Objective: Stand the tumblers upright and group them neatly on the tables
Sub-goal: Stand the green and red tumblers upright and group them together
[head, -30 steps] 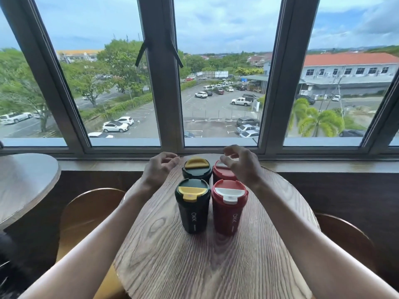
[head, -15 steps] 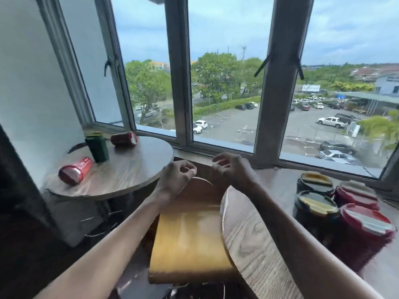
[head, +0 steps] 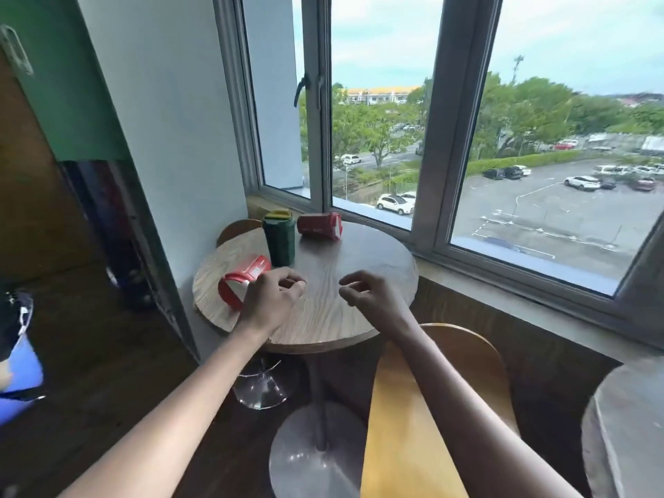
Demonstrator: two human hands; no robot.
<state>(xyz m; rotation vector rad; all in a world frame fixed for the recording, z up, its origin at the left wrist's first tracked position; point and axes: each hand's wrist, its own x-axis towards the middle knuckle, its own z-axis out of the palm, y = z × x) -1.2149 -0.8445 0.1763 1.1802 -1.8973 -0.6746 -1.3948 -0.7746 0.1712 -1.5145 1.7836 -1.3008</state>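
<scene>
Three tumblers on round table (head: 323, 310) by window (head: 377, 138): two red on sides, one green upright. Near red tumbler (head: 244, 282) at left edge, partly hidden behind left hand (head: 269, 303). Far red tumbler (head: 319, 226) just right of green tumbler (head: 279, 239). Right hand (head: 373, 300) over tabletop. Both hands empty, fingers loosely curled. Two chairs: yellow chair (head: 413, 407) cut off below, another barely visible behind table.

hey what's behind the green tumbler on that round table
Behind the upright green tumbler is the window sill, with a chair back showing to its left. A red tumbler lies on its side to its right. Whatever sits directly behind its body is hidden.
</scene>
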